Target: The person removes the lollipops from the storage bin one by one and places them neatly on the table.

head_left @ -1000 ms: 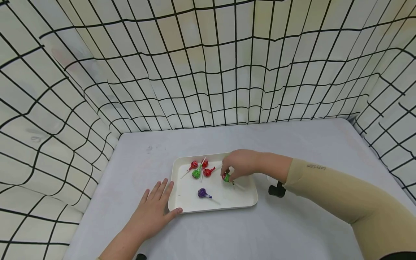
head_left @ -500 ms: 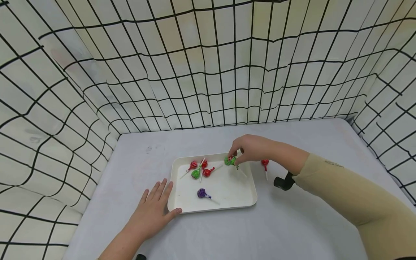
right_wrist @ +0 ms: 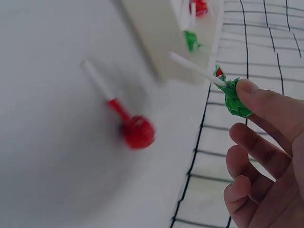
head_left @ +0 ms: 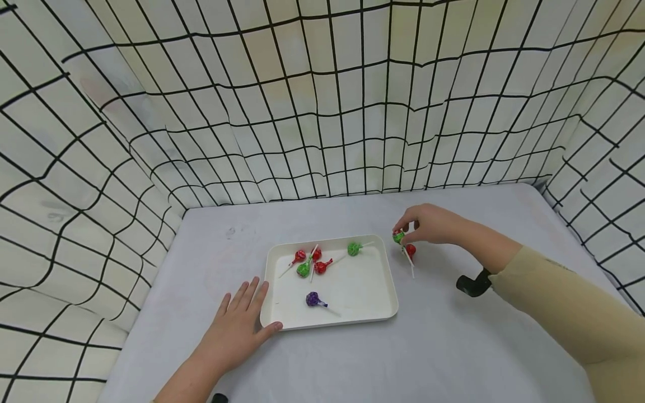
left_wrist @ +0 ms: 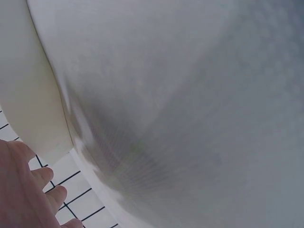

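Note:
A green lollipop with a bit of red on its wrapper (head_left: 398, 237) (right_wrist: 236, 99) is pinched between thumb and forefinger of my right hand (head_left: 433, 225) (right_wrist: 270, 142), right of the tray. Below it a red lollipop (head_left: 410, 251) (right_wrist: 138, 132) lies on the table. The white tray (head_left: 353, 302) holds a purple lollipop (head_left: 313, 299), a green one (head_left: 355, 248) at the upper right, and a cluster of several red and green ones (head_left: 304, 269) at the upper left. My left hand (head_left: 237, 330) (left_wrist: 23, 190) lies with spread, straight fingers at the tray's left edge.
Black-gridded white walls (head_left: 353, 112) stand behind and on both sides of the white table (head_left: 453, 347). A black strap piece (head_left: 473, 284) shows at the right wrist, and another dark piece (head_left: 219, 398) near the left forearm.
My right hand has carried the green lollipop rightward out of the tray to above the red one on the table. Another green lollipop in the tray is uncovered. The left hand has stayed put.

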`<state>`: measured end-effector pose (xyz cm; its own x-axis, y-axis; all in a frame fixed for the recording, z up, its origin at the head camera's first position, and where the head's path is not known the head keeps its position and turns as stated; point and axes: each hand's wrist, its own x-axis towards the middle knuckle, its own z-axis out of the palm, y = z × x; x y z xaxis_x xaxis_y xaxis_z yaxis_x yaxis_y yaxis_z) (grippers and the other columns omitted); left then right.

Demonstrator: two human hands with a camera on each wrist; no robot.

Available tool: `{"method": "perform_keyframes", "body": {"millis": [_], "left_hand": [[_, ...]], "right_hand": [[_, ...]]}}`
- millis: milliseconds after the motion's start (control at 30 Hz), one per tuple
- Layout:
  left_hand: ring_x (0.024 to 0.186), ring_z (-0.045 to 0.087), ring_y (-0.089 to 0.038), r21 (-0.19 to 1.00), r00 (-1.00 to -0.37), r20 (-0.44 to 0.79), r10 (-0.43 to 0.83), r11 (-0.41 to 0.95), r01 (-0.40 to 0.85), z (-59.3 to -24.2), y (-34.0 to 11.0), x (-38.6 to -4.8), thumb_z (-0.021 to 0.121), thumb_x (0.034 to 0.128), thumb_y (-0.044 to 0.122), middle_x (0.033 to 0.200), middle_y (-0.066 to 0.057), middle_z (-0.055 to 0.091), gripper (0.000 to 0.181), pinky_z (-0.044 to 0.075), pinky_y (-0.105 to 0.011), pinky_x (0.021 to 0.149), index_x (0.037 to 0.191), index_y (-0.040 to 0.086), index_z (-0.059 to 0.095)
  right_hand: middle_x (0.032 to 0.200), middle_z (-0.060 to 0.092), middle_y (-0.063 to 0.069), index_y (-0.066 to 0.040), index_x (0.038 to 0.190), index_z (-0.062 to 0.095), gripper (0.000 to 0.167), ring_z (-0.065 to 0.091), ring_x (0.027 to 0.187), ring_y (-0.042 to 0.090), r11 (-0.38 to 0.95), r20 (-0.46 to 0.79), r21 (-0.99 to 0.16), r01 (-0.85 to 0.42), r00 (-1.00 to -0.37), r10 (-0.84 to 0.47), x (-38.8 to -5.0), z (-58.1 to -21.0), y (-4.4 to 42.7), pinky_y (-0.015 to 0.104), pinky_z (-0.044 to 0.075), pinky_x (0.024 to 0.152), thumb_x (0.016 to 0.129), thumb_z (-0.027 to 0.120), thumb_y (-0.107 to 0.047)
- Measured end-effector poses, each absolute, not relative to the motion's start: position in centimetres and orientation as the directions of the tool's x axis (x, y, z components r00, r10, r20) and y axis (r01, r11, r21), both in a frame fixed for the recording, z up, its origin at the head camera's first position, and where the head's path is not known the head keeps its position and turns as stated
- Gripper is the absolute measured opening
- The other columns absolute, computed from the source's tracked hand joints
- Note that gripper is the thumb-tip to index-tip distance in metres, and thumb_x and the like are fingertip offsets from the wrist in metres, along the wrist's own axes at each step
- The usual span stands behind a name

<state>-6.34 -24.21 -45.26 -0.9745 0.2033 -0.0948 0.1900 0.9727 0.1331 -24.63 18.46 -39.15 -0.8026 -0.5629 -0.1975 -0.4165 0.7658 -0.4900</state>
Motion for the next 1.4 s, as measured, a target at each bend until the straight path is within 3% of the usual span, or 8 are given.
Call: {"method": "perform_keyframes", "body": {"millis": [400, 900, 1200, 1400], "left_hand": [[0.149, 0.018, -0.039, 0.127, -0.975, -0.096, 0.202, 0.974, 0.19, -45.3, -24.3, -6.3, 0.056, 0.0897, 0.066, 0.162, -0.017, 0.022, 0.095, 0.014, -0.064, 0.116, 0.157, 0.008, 0.026], [0.148, 0.02, -0.04, 0.114, -0.974, -0.097, 0.204, 0.975, 0.193, -45.3, -24.2, -6.5, 0.058, 0.0885, 0.067, 0.162, -0.017, 0.024, 0.096, 0.015, -0.064, 0.116, 0.157, 0.008, 0.027], [0.148, 0.021, -0.04, 0.117, -0.974, -0.102, 0.2, 0.975, 0.188, -45.2, -24.2, -6.4, 0.058, 0.0883, 0.067, 0.161, -0.017, 0.025, 0.095, 0.015, -0.065, 0.115, 0.157, 0.008, 0.028], [0.148, 0.021, -0.039, 0.116, -0.975, -0.096, 0.202, 0.975, 0.19, -45.1, -24.2, -6.4, 0.058, 0.0887, 0.067, 0.162, -0.017, 0.024, 0.095, 0.016, -0.065, 0.115, 0.157, 0.009, 0.028]], "right_hand": [[0.105, 0.064, 0.005, -0.016, 0.112, 0.076, 0.026, 0.054, 0.094, 0.024, 0.834, -0.225, -0.495, -0.244, -0.891, -0.395, -24.5, -41.6, 23.5, 0.034, 0.05, 0.072, 0.088, 0.076, -0.027], [0.092, 0.061, 0.004, -0.012, 0.11, 0.076, 0.028, 0.053, 0.092, 0.024, 0.866, -0.298, -0.472, -0.166, -0.894, -0.335, -24.4, -44.4, 23.0, 0.033, 0.047, 0.07, 0.087, 0.077, -0.028], [0.098, 0.064, 0.006, -0.008, 0.117, 0.073, 0.033, 0.054, 0.095, 0.026, 0.86, -0.294, -0.479, -0.175, -0.891, -0.345, -24.0, -44.9, 23.1, 0.038, 0.05, 0.077, 0.089, 0.074, -0.025], [0.109, 0.065, 0.007, -0.012, 0.124, 0.07, 0.038, 0.055, 0.098, 0.026, 0.852, -0.28, -0.479, -0.212, -0.883, -0.377, -24.3, -44.7, 23.5, 0.038, 0.051, 0.078, 0.09, 0.074, -0.028]]}}
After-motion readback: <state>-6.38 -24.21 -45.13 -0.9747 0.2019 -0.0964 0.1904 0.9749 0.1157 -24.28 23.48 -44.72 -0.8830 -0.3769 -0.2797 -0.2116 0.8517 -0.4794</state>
